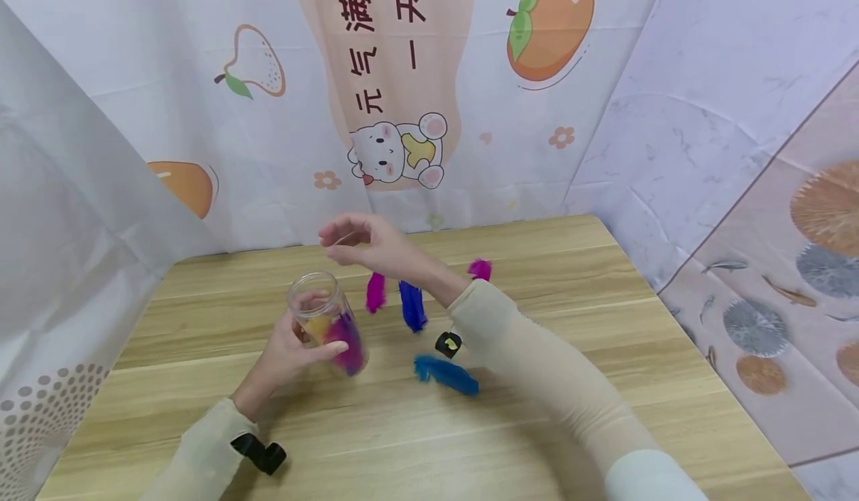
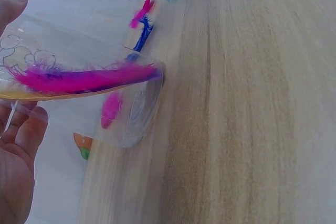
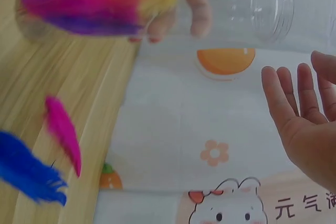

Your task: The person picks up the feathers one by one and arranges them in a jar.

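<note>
My left hand (image 1: 290,346) grips a clear jar (image 1: 363,356) around its side, thumb across the front. The jar leans on the table with its open mouth up. Inside it, pink, purple and yellow feathers (image 1: 344,335) lie along the wall. Above and right of the mouth, my right hand (image 1: 379,249) is raised with loosely bent fingers; the right wrist view shows that hand (image 3: 304,124) with nothing in it. A pink feather (image 1: 376,292) and a dark blue feather (image 1: 412,307) lie to the right of the jar.
A bright blue feather (image 1: 448,374) lies nearer the front of the wooden table (image 1: 376,441). Another pink feather (image 1: 479,268) shows behind the right forearm. A small black object (image 1: 448,344) shows by the right sleeve. A printed curtain (image 1: 282,165) hangs behind the table.
</note>
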The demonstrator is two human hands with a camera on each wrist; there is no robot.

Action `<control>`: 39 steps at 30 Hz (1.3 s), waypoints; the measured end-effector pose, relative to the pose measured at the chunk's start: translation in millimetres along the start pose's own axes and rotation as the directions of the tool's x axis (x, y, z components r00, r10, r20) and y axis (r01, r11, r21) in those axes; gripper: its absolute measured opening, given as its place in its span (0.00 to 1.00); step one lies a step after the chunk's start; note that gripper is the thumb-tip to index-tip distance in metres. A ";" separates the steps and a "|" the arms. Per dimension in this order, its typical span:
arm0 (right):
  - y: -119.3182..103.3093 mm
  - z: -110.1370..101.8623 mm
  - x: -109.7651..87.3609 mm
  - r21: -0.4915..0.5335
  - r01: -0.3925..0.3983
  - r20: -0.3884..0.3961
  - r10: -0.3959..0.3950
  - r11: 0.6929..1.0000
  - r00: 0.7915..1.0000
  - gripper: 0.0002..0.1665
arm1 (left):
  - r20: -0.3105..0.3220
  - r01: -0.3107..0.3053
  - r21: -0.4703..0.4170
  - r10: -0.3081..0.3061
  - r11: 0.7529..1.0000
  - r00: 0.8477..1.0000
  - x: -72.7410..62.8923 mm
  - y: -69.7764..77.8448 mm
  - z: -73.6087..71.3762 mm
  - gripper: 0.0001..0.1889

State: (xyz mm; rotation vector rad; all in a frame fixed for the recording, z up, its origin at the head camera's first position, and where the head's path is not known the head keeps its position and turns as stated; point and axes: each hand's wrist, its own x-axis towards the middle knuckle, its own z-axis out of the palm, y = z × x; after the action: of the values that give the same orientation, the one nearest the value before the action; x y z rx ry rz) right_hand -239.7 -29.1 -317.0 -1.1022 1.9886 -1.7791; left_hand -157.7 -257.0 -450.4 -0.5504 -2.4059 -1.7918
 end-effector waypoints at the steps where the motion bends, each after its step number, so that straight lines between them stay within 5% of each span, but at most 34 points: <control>1: 2.0 -3.7 -3.1 -0.023 -0.003 0.006 0.003 1.000 1.000 0.15 | -0.001 0.001 -0.003 -0.001 1.000 1.000 0.1 -0.1 0.2 0.41; 7: 17.2 -23.4 -25.7 -0.247 -0.017 0.093 0.041 0.969 0.995 0.17 | -0.008 0.003 -0.006 -0.003 1.000 1.000 0.0 -1.7 0.5 0.41; 11: 30.4 -31.9 -40.8 -0.317 -0.028 0.207 0.098 0.948 0.973 0.20 | -0.008 -0.006 -0.009 0.006 1.000 1.000 -0.5 -1.5 1.2 0.41; 14: 39.5 -34.0 -53.1 -0.402 -0.020 0.334 0.167 0.916 0.928 0.24 | -0.010 -0.014 -0.013 0.014 1.000 1.000 -0.7 -1.0 1.8 0.41; 19: 50.0 -30.6 -73.7 -0.571 0.043 0.505 0.310 0.820 0.805 0.33 | -0.007 -0.013 -0.022 0.013 1.000 1.000 -0.9 0.4 2.1 0.41; 22: 54.2 -27.9 -84.1 -0.637 0.031 0.510 0.391 0.771 0.766 0.37 | -0.003 -0.010 -0.019 0.010 1.000 1.000 -1.0 1.2 2.1 0.41; 32: 69.2 -19.7 -100.9 -0.774 0.081 0.486 0.507 0.628 0.712 0.41 | -0.009 0.007 -0.011 -0.007 1.000 1.000 -0.8 1.8 2.3 0.40; 39: 81.6 -14.3 -107.6 -0.825 0.118 0.459 0.532 0.553 0.712 0.40 | 0.000 -0.015 -0.035 0.015 0.999 1.000 -0.4 -0.3 3.0 0.40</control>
State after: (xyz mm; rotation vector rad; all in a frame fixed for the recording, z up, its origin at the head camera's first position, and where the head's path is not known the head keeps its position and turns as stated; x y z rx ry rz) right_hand -205.1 51.1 -421.0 -1.3422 2.2616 -0.0818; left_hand -157.0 -254.3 -451.8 -0.5700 -2.3682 -1.8315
